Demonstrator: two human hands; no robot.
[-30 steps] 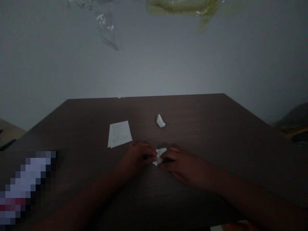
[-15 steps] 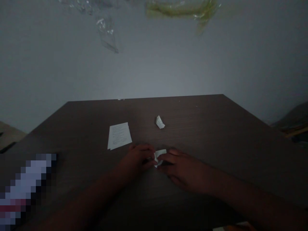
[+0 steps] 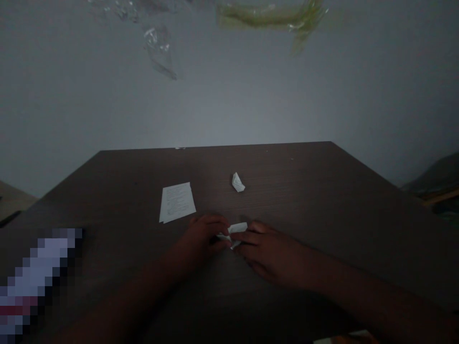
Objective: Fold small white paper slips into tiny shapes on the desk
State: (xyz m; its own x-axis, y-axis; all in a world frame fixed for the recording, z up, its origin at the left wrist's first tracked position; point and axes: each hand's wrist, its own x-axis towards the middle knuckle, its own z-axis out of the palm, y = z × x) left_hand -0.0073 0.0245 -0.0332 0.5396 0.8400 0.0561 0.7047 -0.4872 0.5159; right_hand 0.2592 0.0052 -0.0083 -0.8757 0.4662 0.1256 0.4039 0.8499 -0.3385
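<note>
A small folded piece of white paper (image 3: 238, 228) lies on the dark wooden table between my two hands. My left hand (image 3: 208, 234) grips its left side, fingers curled and thumb near the lower edge. From the right, my right hand (image 3: 263, 246) rests its fingers on the paper, pressing it toward the table. Fingers cover much of the paper, so its folds show only in part. Farther back, a small crumpled or folded paper piece (image 3: 237, 182) sits by itself.
Printed paper sheets (image 3: 178, 202) lie left of centre on the table (image 3: 287, 191). A blurred-out, pixelated object (image 3: 43, 272) is at the left edge. Something white and orange (image 3: 347, 337) shows at the bottom right. Behind the table stands a wall (image 3: 229, 95) with yellow tape (image 3: 265, 16).
The fingers of my right hand have shifted slightly left over the paper, and the paper's visible outline has changed a little. The other papers stay put.
</note>
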